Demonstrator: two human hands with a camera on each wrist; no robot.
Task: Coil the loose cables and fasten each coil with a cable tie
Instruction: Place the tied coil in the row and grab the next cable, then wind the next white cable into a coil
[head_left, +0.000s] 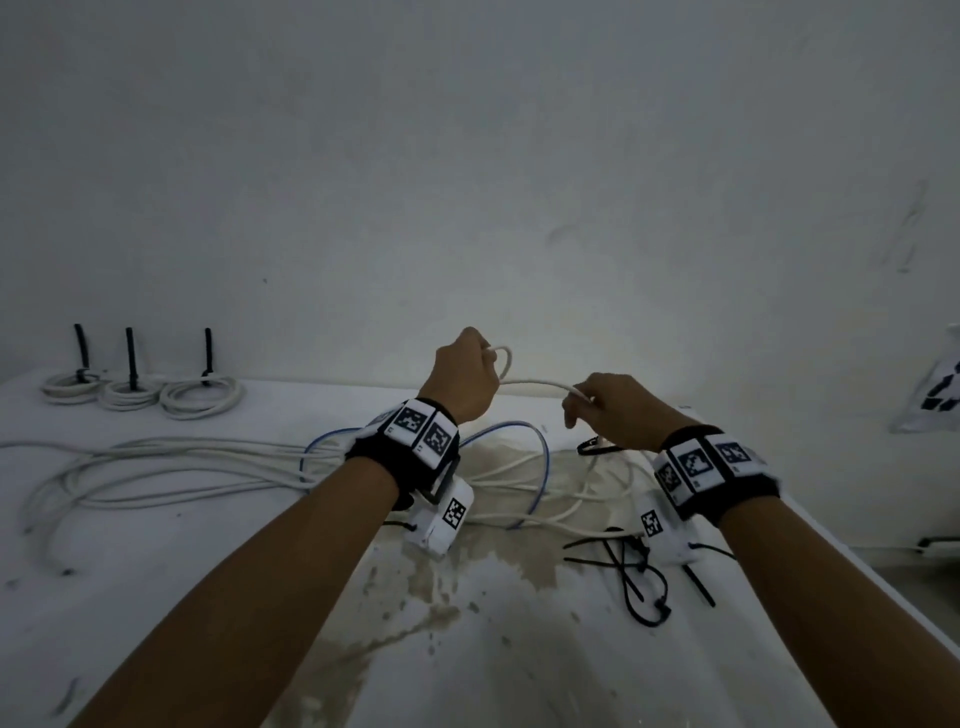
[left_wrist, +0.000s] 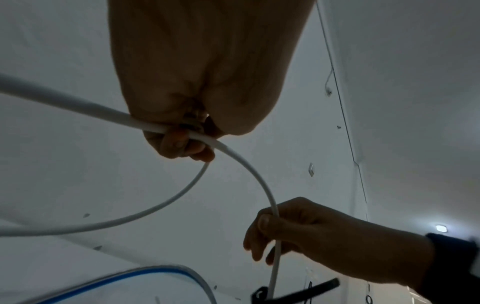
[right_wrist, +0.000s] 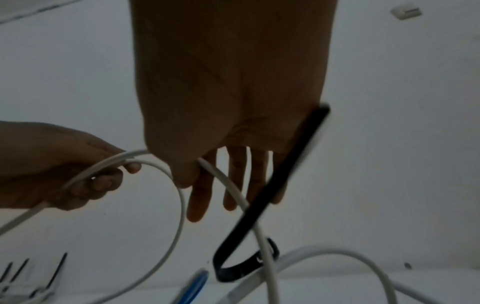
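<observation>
A white cable (head_left: 535, 384) runs between my two raised hands above the white table (head_left: 208, 597). My left hand (head_left: 467, 374) grips a small loop of it in a curled fist (left_wrist: 182, 142). My right hand (head_left: 597, 410) pinches the cable (left_wrist: 259, 181) between thumb and forefinger (left_wrist: 270, 222). In the right wrist view a black cable tie (right_wrist: 285, 174) hangs from the little-finger side of that hand and curls round the cable (right_wrist: 262, 242) lower down. Three tied white coils (head_left: 130, 395) lie at the back left, their black ties standing up.
Loose white cables (head_left: 156, 467) sprawl across the left of the table, and a blue cable (head_left: 540, 467) loops under my hands. Several loose black ties (head_left: 623, 566) lie at the right front. A patterned bag (head_left: 940, 389) sits at the far right. A wall rises behind.
</observation>
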